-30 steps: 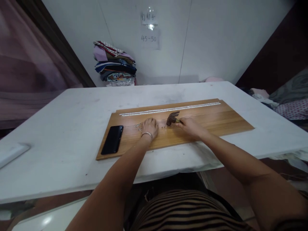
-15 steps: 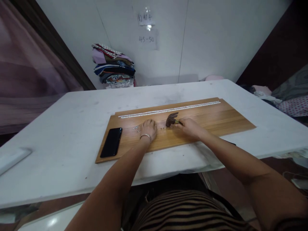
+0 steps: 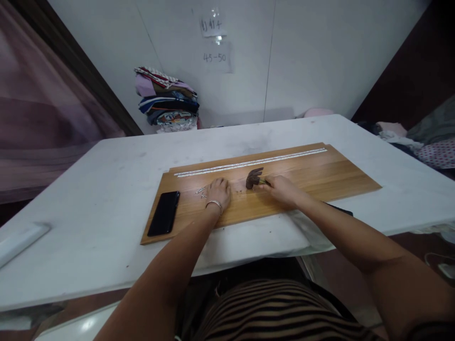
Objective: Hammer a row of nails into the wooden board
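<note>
A long wooden board (image 3: 320,175) lies on the white table (image 3: 88,199). My right hand (image 3: 280,188) is closed round the handle of a dark claw hammer (image 3: 254,176), whose head rests on the board. My left hand (image 3: 218,191), with a bangle on the wrist, rests curled on the board just left of the hammer head; whether it pinches anything I cannot see. A few loose nails (image 3: 201,191) lie just left of that hand. A thin metal strip (image 3: 249,162) runs along the board's far edge.
A black phone (image 3: 164,213) lies on the board's left end. A pile of folded cloth (image 3: 167,99) stands against the back wall. A white flat object (image 3: 21,237) sits at the table's left edge. Bedding lies off to the right.
The camera has shifted slightly; both hands and the hammer stay in nearly the same place on the board.
</note>
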Motion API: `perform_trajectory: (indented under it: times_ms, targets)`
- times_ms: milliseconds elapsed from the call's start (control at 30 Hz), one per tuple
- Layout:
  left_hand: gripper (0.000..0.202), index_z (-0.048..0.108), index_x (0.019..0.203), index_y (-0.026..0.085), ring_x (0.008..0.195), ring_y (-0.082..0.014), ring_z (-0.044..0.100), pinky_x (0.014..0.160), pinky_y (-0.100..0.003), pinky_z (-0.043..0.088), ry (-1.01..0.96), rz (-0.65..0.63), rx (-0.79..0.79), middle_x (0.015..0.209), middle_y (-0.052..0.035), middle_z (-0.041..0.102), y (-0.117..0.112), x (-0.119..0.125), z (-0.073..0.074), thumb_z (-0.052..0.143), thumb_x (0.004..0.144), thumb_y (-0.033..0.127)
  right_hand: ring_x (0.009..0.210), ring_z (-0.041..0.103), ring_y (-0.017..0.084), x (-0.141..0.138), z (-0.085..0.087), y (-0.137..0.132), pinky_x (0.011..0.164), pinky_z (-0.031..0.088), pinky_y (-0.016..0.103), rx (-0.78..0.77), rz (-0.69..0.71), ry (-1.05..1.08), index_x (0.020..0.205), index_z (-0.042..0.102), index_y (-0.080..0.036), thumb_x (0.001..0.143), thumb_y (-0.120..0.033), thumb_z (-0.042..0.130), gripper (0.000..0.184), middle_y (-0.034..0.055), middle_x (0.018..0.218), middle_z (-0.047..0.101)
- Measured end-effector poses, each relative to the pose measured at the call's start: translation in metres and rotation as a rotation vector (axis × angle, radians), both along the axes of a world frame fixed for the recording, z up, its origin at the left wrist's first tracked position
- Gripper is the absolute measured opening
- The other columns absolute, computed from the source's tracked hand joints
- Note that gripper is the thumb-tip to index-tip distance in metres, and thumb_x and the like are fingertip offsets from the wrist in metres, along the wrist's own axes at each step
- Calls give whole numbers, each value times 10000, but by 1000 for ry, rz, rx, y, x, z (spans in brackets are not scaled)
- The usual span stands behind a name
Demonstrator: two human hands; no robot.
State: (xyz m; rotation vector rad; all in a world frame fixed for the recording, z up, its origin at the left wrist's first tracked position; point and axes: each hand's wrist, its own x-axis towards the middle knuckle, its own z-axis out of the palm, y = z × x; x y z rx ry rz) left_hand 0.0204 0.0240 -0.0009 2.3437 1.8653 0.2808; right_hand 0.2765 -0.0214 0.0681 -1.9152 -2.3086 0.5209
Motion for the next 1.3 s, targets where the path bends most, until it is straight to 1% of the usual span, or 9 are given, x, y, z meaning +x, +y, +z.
perform_trajectory:
  times_ms: [133, 400, 567, 767, 900, 1033, 1200, 1300]
  targets:
    - [350, 729, 1298, 223, 1453, -307, 569, 1252, -490, 431, -9, 1, 11, 1518, -139, 664, 0, -1, -1, 458, 1079, 250, 996, 728, 267, 4, -2, 3, 742, 405, 294, 1, -4, 12, 1121, 768, -157, 1127, -453, 499, 400, 160, 1126, 818]
    - [360, 725, 1308, 205, 1460, -302, 567, 1258, -472, 429, 18, -3, 0, 1526, -140, 664, -2, -1, 3, 452, 1077, 245, 1007, 724, 273, -9, 1, -1, 764, 412, 305, 4, 60, -9, 1103, 764, -163, 1126, -448, 514, 379, 165, 1139, 814]
    - [365, 718, 1316, 212, 1463, -292, 562, 1259, -462, 425, 31, 2, -7, 1537, -128, 658, -3, 0, 5, 440, 1082, 245, 1004, 722, 276, -7, 0, 0, 768, 419, 308, 11, 58, -9, 1096, 764, -158, 1124, -455, 517, 387, 166, 1121, 815]
    - [366, 711, 1330, 215, 1463, -303, 555, 1263, -485, 413, -1, 5, -11, 1539, -136, 655, -1, 0, 2, 451, 1075, 247, 1001, 731, 280, -7, 5, 1, 766, 422, 308, 2, 34, -19, 1122, 767, -156, 1126, -472, 504, 411, 171, 1126, 819]
    - [354, 716, 1315, 243, 1469, -298, 550, 1264, -485, 411, -15, 14, -6, 1535, -120, 658, -1, 0, 0, 461, 1071, 252, 1030, 733, 280, -13, 9, 0, 794, 435, 305, -12, 48, -21, 1126, 772, -155, 1126, -463, 507, 406, 175, 1158, 819]
    - [353, 725, 1295, 236, 1456, -302, 557, 1254, -479, 420, -17, 8, 7, 1519, -129, 665, -1, 0, 0, 450, 1077, 263, 1027, 729, 271, -15, 7, -2, 792, 428, 299, -14, 56, -29, 1133, 773, -152, 1127, -452, 506, 401, 170, 1151, 818]
    - [351, 725, 1290, 226, 1435, -306, 570, 1233, -474, 436, -12, 3, 15, 1491, -135, 678, -3, 0, 1, 457, 1065, 242, 1008, 731, 269, -9, 3, -2, 762, 415, 296, -10, 39, -22, 1121, 771, -151, 1125, -450, 506, 400, 166, 1147, 816]
    - [345, 721, 1294, 223, 1439, -306, 567, 1232, -474, 435, -14, 1, 17, 1494, -134, 678, -3, 1, 3, 464, 1065, 240, 1037, 729, 270, -7, 2, -1, 779, 420, 288, 12, 44, -22, 1110, 774, -153, 1123, -444, 516, 389, 164, 1148, 816]
